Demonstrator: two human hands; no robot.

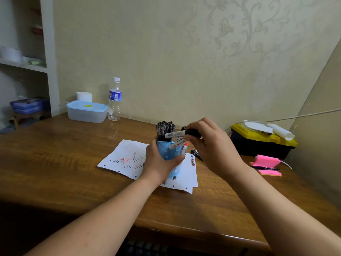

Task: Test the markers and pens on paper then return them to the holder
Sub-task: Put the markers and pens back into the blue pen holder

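- Head view: the left hand (162,163) wraps its curled fingers and thumb round the blue holder (167,150), hiding most of the holder's front wall. Whether its base stands on the paper or is lifted cannot be told.
- The right hand (212,143) pinches a grey marker (175,134) by its black end. The fingers cover that end, so the cap's outline is hard to make out.
- The marker's long axis runs nearly level, left to right, parallel to the table's far edge. Its free grey end points left and reaches the bunch of black pens (165,129) standing upright in the holder.
- A second marker (178,144) with a red end lies just below, slanting across the holder's mouth with its left end lower. Whether the right hand also holds it cannot be told.
- The holder sits over the sheets of paper (125,156) in the middle of the table (64,172). Red and black strokes mark the sheets, and the left hand and forearm cover part of them.
- A black pen (196,154) lies on the table beside the paper's right edge, partly behind the right hand.
- Toward the table's far right corner stand a yellow-lidded toolbox (262,141) and pink sticky notes (267,163).
- Along the far left edge stand a water bottle (114,98) and a blue-lidded container (86,111).
- The frame's bottom cuts off both forearms.
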